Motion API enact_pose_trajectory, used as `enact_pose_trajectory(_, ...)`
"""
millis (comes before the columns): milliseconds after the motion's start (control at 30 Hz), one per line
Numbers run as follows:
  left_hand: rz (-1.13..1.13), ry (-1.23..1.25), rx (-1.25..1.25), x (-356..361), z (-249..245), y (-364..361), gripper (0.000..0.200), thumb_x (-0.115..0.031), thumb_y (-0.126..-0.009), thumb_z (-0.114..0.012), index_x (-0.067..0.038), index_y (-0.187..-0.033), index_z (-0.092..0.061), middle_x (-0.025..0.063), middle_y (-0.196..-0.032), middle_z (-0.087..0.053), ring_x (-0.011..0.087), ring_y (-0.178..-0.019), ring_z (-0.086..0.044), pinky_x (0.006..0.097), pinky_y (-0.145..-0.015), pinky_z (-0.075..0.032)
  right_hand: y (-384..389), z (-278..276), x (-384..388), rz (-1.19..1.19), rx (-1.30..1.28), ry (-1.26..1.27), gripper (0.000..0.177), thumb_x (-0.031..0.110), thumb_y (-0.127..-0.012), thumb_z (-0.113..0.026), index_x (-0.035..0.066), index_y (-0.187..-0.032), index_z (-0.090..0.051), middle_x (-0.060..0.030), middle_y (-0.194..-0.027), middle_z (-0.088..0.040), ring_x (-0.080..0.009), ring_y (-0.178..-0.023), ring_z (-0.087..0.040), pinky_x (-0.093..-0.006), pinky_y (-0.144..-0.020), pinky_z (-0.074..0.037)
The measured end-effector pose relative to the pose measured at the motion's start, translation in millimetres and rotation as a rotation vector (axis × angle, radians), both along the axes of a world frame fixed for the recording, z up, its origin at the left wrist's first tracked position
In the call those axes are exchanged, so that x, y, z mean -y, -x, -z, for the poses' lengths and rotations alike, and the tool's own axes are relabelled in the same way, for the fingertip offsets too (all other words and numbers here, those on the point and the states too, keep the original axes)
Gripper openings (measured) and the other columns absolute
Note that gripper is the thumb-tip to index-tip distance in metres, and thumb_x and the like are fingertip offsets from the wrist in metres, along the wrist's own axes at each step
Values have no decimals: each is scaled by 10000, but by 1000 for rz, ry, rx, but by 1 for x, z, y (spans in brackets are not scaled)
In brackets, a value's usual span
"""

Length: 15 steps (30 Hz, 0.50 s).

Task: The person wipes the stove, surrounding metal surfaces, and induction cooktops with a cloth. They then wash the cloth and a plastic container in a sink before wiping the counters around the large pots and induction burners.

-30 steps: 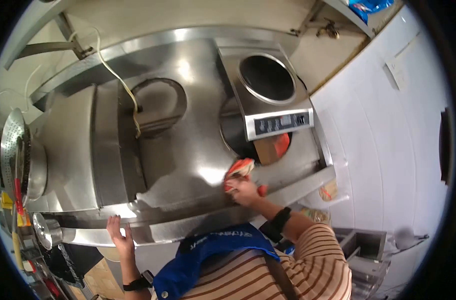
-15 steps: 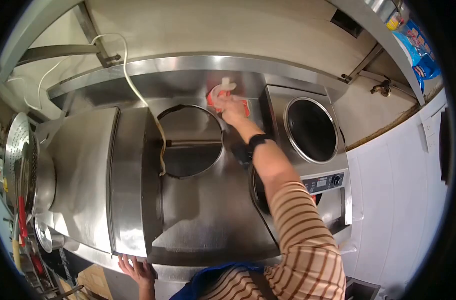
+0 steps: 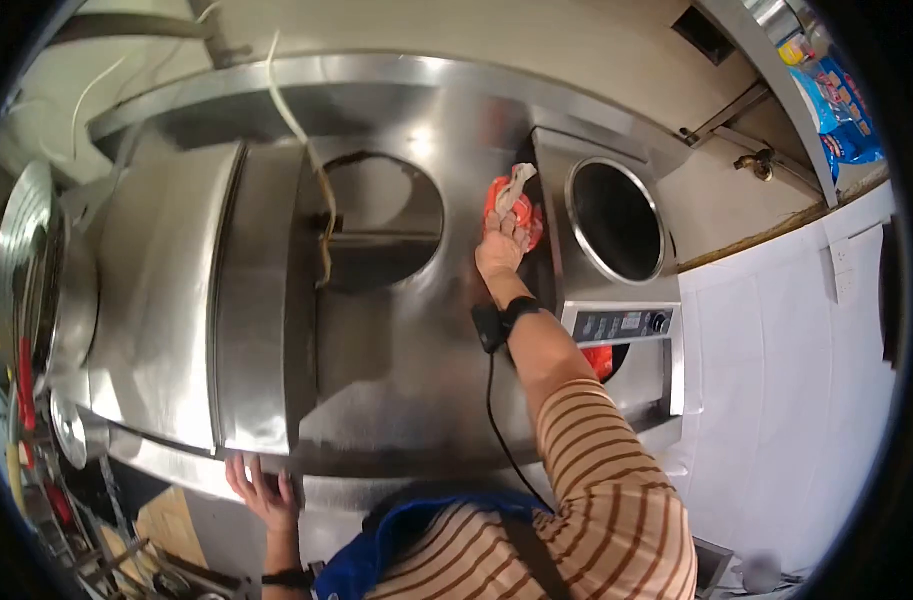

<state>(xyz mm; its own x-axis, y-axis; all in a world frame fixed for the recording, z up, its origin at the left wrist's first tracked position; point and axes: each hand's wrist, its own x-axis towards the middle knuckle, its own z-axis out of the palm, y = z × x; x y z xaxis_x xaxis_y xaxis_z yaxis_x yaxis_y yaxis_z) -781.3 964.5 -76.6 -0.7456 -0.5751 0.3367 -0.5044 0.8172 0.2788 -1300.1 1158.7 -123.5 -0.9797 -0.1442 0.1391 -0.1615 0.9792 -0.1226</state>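
Observation:
My right hand (image 3: 502, 250) presses a crumpled red-and-whitish cloth (image 3: 517, 207) down on the steel countertop (image 3: 396, 390), close to the left side of the induction cooker (image 3: 553, 225). Its fingers are bent over the cloth, and a pale end sticks out beyond them. At the counter's front edge rests my left hand (image 3: 264, 492), fingers apart and holding nothing. Just above those fingers stands the large steel box-shaped unit (image 3: 166, 300). A round opening (image 3: 381, 260) with a bar across it lies in the counter between that unit and my right arm.
A pale cable (image 3: 301, 135) hangs over the box unit toward the round opening. Something red (image 3: 598, 360) shows under the cooker's control panel. Steel bowls and strainers (image 3: 36, 270) with red-handled tools stand at the far left. A wall tap (image 3: 756, 165) is at the right.
My right hand has moved the cloth from the back of the counter rightward and nearer, up against the cooker. The view has shifted; my left hand stays at the front edge.

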Motion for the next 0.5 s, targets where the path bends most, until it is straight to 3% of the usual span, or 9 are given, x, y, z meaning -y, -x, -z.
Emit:
enact_pose_trajectory(100, -5, -5, -43, -1, 1, -2, 442, -285, -829, -575, -9, -1167, -501, 207, -1324, -387, 454, -1245, -296, 560, -1014, -252, -81, 3, -9, -337, -113, 52, 518, 63, -703, -538, 94, -1219, -518, -189, -1292, -399, -439, -1182, -361, -549, -1047, -207)
enact_pose_trajectory(167, -8, -33, -44, -2, -2, -2, 437, -286, -823, -581, 1, -1145, -506, 217, -1319, -385, 452, -1245, -292, 560, -1015, -245, -140, 30, -17, -518, -218, 174, 401, 67, -676, -561, 75, -1071, -629, -196, -1282, -419, -489, -1158, -353, -584, -1010, -251)
enact_pose_trajectory(200, 0, -39, -52, -3, -3, -2, 434, -282, -820, -586, 3, -1138, -508, 220, -1318, -384, 452, -1246, -290, 559, -1013, -248, -167, 51, -13, -558, -270, 213, 451, 73, -664, -565, 73, -1113, -605, -201, -1292, -408, -478, -1182, -337, -589, -1008, -242)
enact_pose_trajectory(233, 8, -46, -58, -3, -4, -3, 431, -278, -816, -592, 5, -1130, -511, 223, -1316, -384, 452, -1247, -289, 557, -1012, -250, -210, 27, -10, -592, -59, 148, 499, 87, -655, -574, 89, -1154, -580, -189, -1287, -412, -455, -1164, -352, -591, -992, -249)
enact_pose_trajectory(267, 18, -52, -61, -4, -5, -4, 427, -274, -812, -597, 7, -1122, -513, 226, -1315, -383, 452, -1247, -287, 556, -1011, -253, -245, 12, -2, -624, -58, 145, 423, 71, -692, -547, 125, -1105, -614, -139, -1167, -497, -376, -1034, -422, -491, -912, -346)
enact_pose_trajectory(333, 40, -55, -91, -4, -2, -6, 405, -245, -796, -620, 6, -1098, -523, 232, -1305, -385, 454, -1251, -279, 545, -1007, -263, -301, -26, 6, -795, 133, 266, 491, 40, -658, -557, 203, -1117, -618, -39, -1179, -509, -301, -975, -419, -413, -862, -372)
enact_pose_trajectory(367, 47, -56, -91, -3, -1, -8, 398, -239, -794, -623, 4, -1094, -526, 230, -1303, -386, 454, -1252, -277, 544, -1006, -265, -320, -24, 8, -925, 180, 241, 585, 39, -629, -586, 220, -1185, -562, 2, -1235, -470, -288, -941, -425, -428, -860, -382)
enact_pose_trajectory(467, 71, -76, -98, -2, 3, -13, 356, -217, -802, -611, -7, -1081, -541, 216, -1309, -384, 448, -1263, -264, 532, -1014, -258, -357, -25, 8, -1065, 739, 351, 400, 50, -717, -584, 207, -1080, -642, -21, -1224, -536, -308, -1073, -467, -440, -956, -367)
enact_pose_trajectory(500, 79, -83, -104, -1, 4, -14, 336, -207, -809, -596, -12, -1079, -547, 210, -1316, -381, 443, -1268, -260, 526, -1021, -250, -355, -6, 4, -1125, 708, 601, 326, 7, -767, -552, 171, -1024, -666, -74, -1136, -589, -287, -1060, -539, -429, -951, -392)
